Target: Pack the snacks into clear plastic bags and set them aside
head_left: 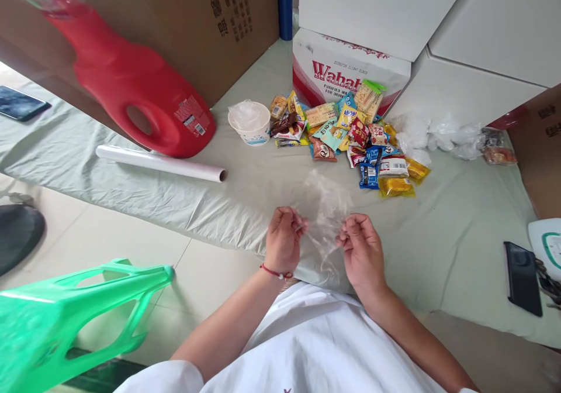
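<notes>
A thin, clear plastic bag [326, 211] stretches between my two hands above the cloth. My left hand [284, 238] pinches one edge of it, and a red string bracelet circles that wrist. The opposite edge is pinched in my right hand [362, 247]. No contents show inside the bag. Beyond it lies a heap of wrapped snacks [346, 127] in many colours. A white paper tub [249, 125], with clear plastic film crumpled in its mouth, stands left of the heap. To the right of the snacks sit several bunched clear bags [438, 133].
A white roll [162, 164] lies near a red jug [144, 95] at left. Cartons, one marked Wahaha [315, 65], stand behind the snacks. A dark phone [523, 277] rests at right, another phone [21, 103] at far left. A green plastic stool [39, 317] is on the floor.
</notes>
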{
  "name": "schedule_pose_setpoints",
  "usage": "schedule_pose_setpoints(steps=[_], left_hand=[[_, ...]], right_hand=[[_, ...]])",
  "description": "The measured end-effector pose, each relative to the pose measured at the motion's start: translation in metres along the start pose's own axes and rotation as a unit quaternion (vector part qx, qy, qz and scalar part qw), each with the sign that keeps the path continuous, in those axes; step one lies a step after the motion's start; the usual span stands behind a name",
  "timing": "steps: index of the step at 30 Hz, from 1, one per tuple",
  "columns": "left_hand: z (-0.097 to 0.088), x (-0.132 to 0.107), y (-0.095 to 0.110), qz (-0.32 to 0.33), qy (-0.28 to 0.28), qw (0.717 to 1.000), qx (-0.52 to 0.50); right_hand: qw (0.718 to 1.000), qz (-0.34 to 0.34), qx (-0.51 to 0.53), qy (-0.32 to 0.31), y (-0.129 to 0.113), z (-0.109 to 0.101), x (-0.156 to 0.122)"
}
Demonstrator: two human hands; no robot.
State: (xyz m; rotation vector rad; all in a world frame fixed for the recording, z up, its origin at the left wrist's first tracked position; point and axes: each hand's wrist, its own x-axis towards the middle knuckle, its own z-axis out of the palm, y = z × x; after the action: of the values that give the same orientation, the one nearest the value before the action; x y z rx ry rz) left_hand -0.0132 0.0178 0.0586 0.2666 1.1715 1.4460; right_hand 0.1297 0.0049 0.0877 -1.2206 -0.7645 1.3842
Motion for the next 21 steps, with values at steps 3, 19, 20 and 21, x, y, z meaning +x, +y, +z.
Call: schedule_pose_setpoints(steps=[3, 19, 20, 21], left_hand=[[-0.009, 0.02, 0.014, 0.046, 0.015, 0.997, 0.058], [0.004, 0.116, 0.015, 0.25, 0.003, 0.825, 0.508], [0.005, 0.116, 0.014, 0.252, 0.004, 0.823, 0.509], [0.005, 0.117, 0.014, 0.253, 0.003, 0.824, 0.508]], right_hand=[[0.999, 0.033, 0.023, 0.027, -0.018, -0.021, 0.013], [0.822, -0.298, -0.477, -0.092, -0.036, -0.106, 0.1], [0.779, -0.317, -0.51, -0.182, -0.033, -0.1, 0.092], [0.74, -0.321, -0.533, -0.256, -0.027, -0.095, 0.085]])
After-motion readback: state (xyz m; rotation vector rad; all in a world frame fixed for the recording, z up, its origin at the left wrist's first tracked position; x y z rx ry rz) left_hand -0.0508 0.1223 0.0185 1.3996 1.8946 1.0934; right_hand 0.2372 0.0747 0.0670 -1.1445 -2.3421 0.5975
